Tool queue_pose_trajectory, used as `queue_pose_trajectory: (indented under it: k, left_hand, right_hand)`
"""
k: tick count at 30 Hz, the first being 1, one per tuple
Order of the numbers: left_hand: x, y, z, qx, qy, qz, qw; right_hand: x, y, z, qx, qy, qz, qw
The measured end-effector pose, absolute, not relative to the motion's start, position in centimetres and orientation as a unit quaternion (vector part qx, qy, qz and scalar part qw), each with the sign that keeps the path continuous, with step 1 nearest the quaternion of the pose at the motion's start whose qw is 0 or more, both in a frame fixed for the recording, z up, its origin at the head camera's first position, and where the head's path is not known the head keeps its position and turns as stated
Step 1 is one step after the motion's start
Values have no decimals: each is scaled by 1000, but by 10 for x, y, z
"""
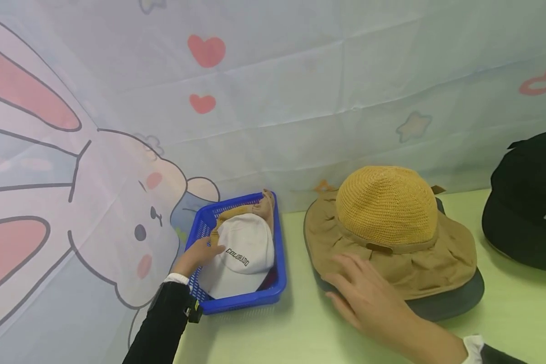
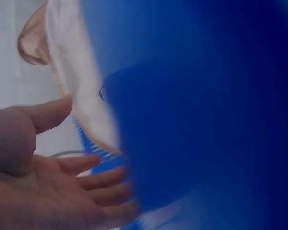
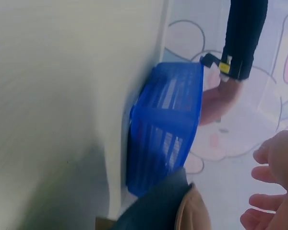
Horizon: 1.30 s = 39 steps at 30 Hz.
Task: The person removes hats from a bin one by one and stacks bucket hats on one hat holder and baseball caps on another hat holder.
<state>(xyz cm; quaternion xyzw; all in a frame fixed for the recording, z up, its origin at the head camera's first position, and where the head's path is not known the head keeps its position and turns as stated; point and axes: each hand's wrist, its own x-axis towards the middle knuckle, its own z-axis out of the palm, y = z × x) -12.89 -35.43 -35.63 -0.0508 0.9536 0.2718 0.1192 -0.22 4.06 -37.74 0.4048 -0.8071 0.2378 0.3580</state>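
Observation:
A blue plastic basket [image 1: 280,275] holds a white cap [image 1: 250,235] marked COLORADO, lying on top of tan and mustard hats. My left hand [image 1: 199,255] reaches over the basket's left rim, its thumb at the white cap. In the left wrist view its fingers [image 2: 108,194] stretch loosely against the blue wall. To the right sits a hat stack: a yellow crocheted hat [image 1: 387,207] over a tan wide-brimmed hat [image 1: 455,247], with a dark brim [image 1: 455,306] beneath. Over the stack's front left brim hovers my right hand [image 1: 373,303], fingers spread and holding nothing.
At the far right is a black cap [image 1: 528,217] with white lettering. A pale green tabletop [image 1: 296,328] carries everything. Behind and at the left hangs a cloth backdrop [image 1: 277,126] printed with hearts, stars and a rabbit, close to the basket.

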Motion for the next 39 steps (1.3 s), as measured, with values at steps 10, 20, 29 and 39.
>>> queue_pose_trajectory:
  k: [10, 20, 29, 39]
  left_hand:
    - [-126, -342, -360, -29, 953, 262, 149]
    - [-146, -359, -395, 45, 960, 252, 116]
    - [-127, -347, -370, -78, 975, 185, 92]
    - [-110, -349, -346, -80, 942, 326, -4]
  right_hand:
    - [3, 16, -386, 436, -835, 195, 275]
    - [1, 15, -389, 437, -844, 199, 238]
    - [0, 14, -394, 436, -844, 205, 236]
    - [-3, 12, -396, 436, -843, 211, 235]
